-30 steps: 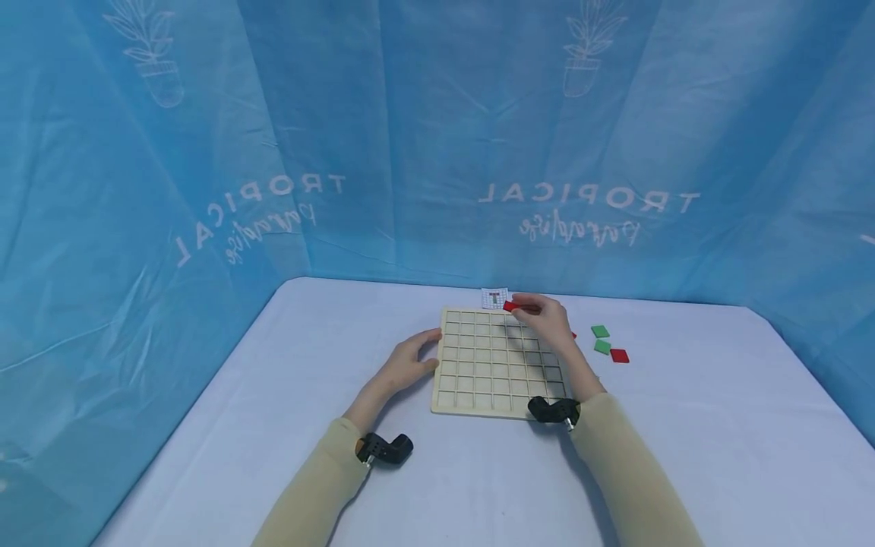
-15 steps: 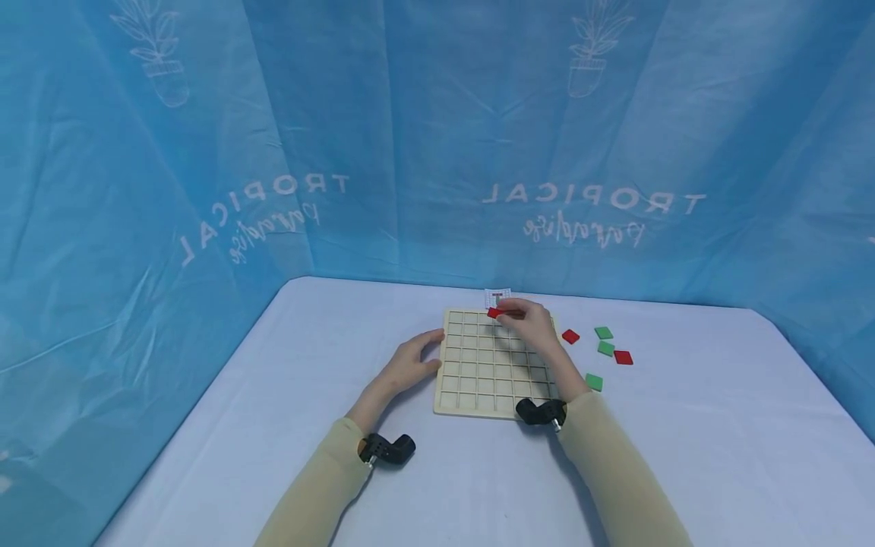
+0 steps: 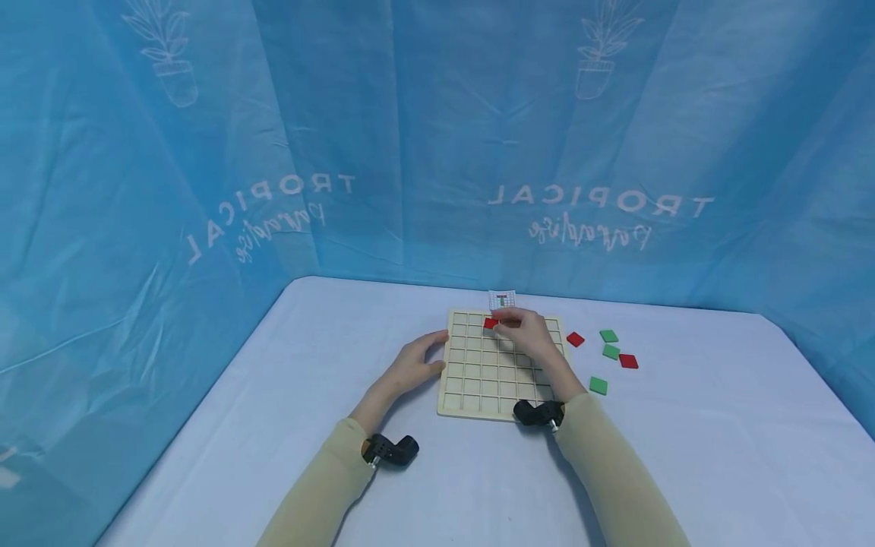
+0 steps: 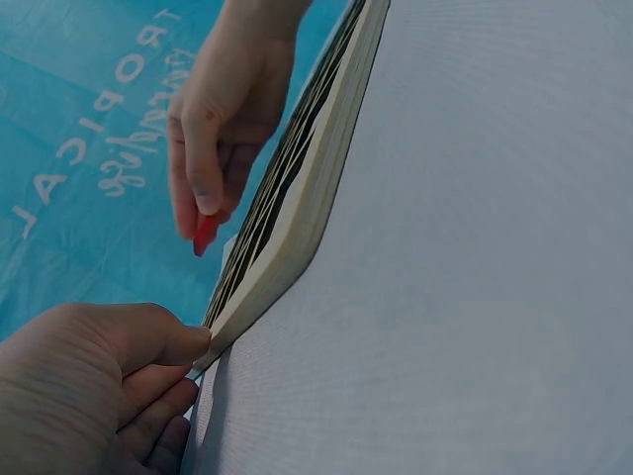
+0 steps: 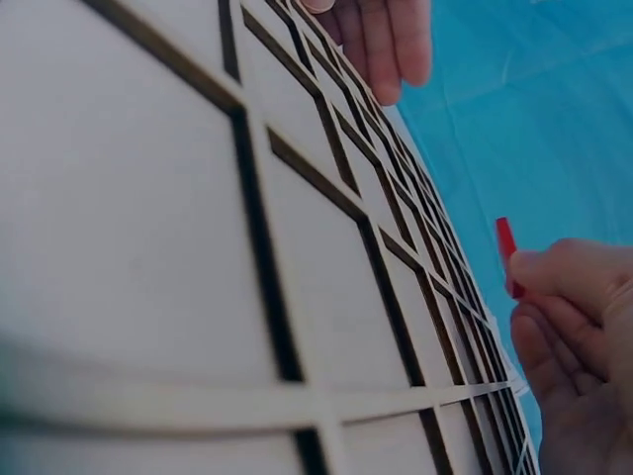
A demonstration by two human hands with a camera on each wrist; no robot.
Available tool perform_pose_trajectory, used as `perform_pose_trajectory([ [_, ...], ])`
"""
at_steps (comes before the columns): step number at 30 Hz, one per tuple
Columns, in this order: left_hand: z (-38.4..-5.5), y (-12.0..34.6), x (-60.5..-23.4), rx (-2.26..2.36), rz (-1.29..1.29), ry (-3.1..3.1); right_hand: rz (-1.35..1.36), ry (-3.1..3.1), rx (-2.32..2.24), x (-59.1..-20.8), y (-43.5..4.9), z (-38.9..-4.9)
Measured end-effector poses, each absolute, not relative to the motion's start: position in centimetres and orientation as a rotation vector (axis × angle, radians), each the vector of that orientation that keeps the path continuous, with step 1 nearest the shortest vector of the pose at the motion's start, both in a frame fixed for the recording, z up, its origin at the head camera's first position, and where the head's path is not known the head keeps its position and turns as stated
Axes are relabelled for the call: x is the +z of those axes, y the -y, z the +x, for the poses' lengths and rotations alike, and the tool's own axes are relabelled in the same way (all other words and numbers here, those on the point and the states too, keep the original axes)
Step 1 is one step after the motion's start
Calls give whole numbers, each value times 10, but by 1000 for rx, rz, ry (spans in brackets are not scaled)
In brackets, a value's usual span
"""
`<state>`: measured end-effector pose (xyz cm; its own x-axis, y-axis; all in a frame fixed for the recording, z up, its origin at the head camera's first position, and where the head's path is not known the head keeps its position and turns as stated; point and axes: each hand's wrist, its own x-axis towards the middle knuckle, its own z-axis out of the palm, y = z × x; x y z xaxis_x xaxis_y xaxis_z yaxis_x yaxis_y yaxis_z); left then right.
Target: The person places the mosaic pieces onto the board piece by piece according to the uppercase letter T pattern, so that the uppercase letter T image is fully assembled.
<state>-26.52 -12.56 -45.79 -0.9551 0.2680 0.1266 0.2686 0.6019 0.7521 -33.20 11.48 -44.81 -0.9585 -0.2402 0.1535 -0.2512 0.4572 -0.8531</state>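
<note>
A pale wooden grid board (image 3: pixel 472 371) lies on the white table. My right hand (image 3: pixel 525 332) pinches a small red square tile (image 3: pixel 490 323) between thumb and fingers over the far rows of the grid. In the right wrist view, the tile (image 5: pixel 506 255) stands clear of the board, edge-on. My left hand (image 3: pixel 410 365) rests against the board's left edge, with thumb and forefinger spread apart along it. In the left wrist view, the left thumb (image 4: pixel 163 336) touches the board's side. My right hand covers part of the grid.
Right of the board lie loose tiles: red ones (image 3: pixel 575 339) (image 3: pixel 629 362) and green ones (image 3: pixel 608 336) (image 3: pixel 611 352) (image 3: pixel 598 386). A small printed grid card (image 3: pixel 502 299) sits behind the board. A blue curtain (image 3: pixel 437 152) hangs beyond the table.
My right hand has moved left and a little nearer with the red tile, over the grid. A red and a green tile right of the board came into view. My left hand stays at the edge.
</note>
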Motion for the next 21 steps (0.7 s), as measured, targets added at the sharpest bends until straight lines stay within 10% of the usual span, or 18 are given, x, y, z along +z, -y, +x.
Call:
perform_pose_trajectory([
  [21,-264,125,-457,-1317,-462,2814,507,2739,1346,-461,-115,-334],
])
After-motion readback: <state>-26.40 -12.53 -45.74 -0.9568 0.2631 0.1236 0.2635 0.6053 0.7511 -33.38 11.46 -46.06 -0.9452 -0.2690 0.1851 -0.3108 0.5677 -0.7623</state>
